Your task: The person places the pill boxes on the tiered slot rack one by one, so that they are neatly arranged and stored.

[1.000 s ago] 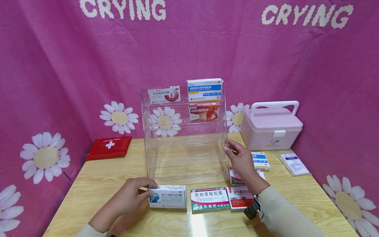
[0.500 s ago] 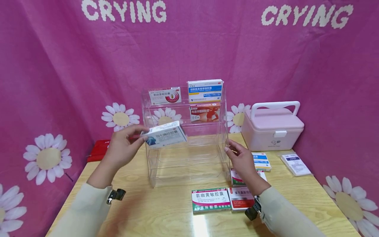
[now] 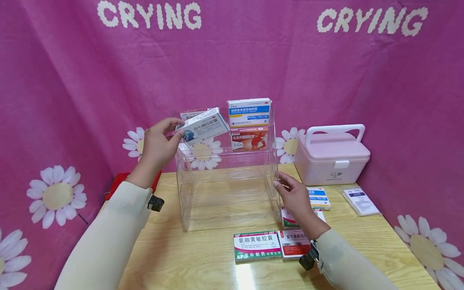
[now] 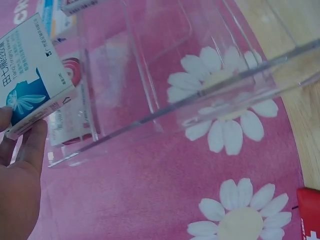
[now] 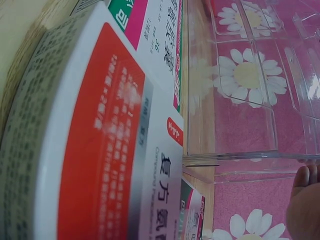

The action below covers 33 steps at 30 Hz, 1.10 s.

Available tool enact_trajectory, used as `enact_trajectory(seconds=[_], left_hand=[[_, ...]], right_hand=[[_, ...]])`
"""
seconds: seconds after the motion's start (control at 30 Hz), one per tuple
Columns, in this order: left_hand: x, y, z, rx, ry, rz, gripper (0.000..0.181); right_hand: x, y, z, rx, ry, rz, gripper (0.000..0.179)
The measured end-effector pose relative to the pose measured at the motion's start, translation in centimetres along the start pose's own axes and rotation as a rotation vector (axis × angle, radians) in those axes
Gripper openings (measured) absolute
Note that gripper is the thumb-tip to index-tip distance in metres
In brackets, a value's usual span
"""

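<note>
Left hand (image 3: 157, 146) pinched a tilted white-and-blue box (image 3: 206, 128) by its left end, box positioned before the upper left of the clear rack (image 3: 226, 193) (white carton (image 3: 190, 115) behind, partly hidden), right hand (image 3: 298, 198) held the rack's right edge.

Eight medicine boxes (image 3: 206, 129), one rack (image 3: 232, 189) — one case (image 3: 331, 163), one pouch (image 3: 117, 183), one packet (image 3: 360, 201) — two hands (image 3: 158, 143)

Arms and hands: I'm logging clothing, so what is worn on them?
The left sleeve and right sleeve are cream and plain. A small black device sits at each cuff: left device, right device. The left hand and right hand wear no gloves.
</note>
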<state>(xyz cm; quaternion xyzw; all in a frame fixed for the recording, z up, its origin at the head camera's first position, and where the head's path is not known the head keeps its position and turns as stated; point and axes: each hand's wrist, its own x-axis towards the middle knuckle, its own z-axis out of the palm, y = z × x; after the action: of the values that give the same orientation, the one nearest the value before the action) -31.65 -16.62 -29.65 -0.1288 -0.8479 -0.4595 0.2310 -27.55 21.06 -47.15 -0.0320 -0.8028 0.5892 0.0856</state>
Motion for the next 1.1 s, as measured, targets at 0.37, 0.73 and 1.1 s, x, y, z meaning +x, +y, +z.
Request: enact_trajectory(seconds=[0.37,0.73,1.1], left_hand=[[1.2,-1.4,0.2,0.068,-0.023,0.023,0.029],[1.9,-1.9,0.7,0.203,-0.122,0.089,0.028],[2.3,-0.7,1.2,0.312,-0.173,-0.017,0.034]], right_hand=[[0.1,0.0,0.1,-0.008,-0.003,-0.011,0.05],[0.0,0.1,0.1,-0.013,-0.001,-0.001,0.05],[0.0,-0.2,-0.1,-0.002,0.003,0.018,0.049]])
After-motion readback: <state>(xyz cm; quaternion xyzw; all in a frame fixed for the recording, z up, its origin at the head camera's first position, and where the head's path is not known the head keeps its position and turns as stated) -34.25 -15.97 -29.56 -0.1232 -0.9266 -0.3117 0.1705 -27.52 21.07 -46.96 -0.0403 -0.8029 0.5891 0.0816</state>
